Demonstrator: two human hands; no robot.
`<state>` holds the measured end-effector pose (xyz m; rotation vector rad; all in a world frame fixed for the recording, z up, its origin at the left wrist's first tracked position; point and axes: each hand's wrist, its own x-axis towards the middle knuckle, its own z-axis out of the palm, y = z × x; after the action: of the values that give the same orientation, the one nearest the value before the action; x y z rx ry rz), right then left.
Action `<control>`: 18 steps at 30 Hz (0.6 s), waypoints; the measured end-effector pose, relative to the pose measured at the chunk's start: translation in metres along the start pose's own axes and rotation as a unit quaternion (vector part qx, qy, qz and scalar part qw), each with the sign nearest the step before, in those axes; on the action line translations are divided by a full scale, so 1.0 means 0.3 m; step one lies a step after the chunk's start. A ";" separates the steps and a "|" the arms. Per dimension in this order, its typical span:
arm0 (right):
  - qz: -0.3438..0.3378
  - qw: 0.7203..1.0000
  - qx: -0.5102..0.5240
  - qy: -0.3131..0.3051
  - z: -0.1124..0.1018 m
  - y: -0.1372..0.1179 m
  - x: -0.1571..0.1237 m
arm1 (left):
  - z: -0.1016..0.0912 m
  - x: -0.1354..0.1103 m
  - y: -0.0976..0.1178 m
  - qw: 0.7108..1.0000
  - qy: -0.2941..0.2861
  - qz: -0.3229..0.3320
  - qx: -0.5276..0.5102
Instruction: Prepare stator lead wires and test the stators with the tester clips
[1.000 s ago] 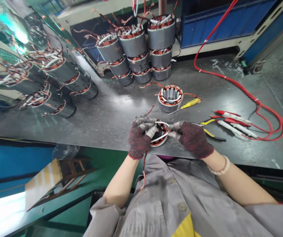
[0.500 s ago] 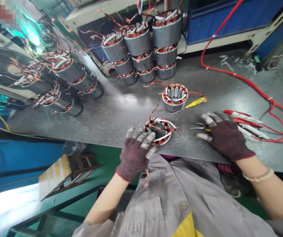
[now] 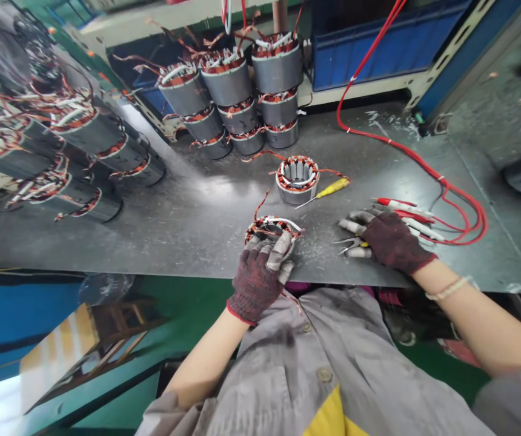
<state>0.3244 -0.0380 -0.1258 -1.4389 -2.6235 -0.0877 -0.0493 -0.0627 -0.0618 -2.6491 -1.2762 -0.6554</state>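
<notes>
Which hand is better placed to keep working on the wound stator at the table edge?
Probably the left hand: its gloved fingers are on the wound motor stator. The right hand lies farther off along the table, over a small pointed metal tool.

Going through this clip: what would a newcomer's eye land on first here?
Columns of stacked motor stators with copper windings stand out first, at the far side of the dark metal workbench. Nearer, at the bench edge, the left hand, in a dark knit glove, rests on a wound stator. To the right, a bright red cable loops across the bench.
</notes>
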 end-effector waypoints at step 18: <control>-0.122 0.990 0.076 0.011 0.009 -0.175 -0.050 | -0.038 0.236 0.027 0.912 -0.378 -0.158 -0.024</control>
<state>0.2878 -0.0784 -0.1298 -1.0591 -2.7097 0.0688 -0.0078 -0.0207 -0.0201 -2.8576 -1.9013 0.3954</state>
